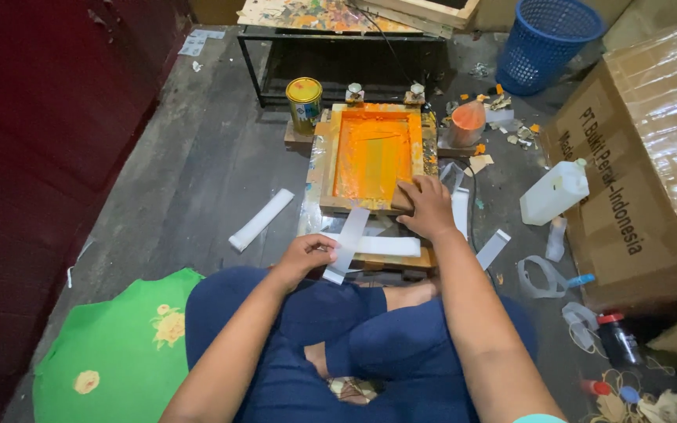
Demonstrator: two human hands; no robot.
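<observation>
A wooden screen-printing frame (327, 160), its mesh smeared with orange ink, lies on the floor in front of my crossed legs. My right hand (426, 207) presses on the frame's near right corner, fingers bent over the wood. My left hand (305, 254) pinches a white strip (351, 235) that runs under the frame's near edge. That strip crosses another white strip (381, 246) lying flat below the frame.
A yellow-lidded paint can (304, 102) and an orange cup (468, 123) stand beside the frame's far end. A loose white strip (261, 219) lies left, a white jug (554, 192) and a big cardboard box (652, 157) right, a blue basket (544, 41) behind.
</observation>
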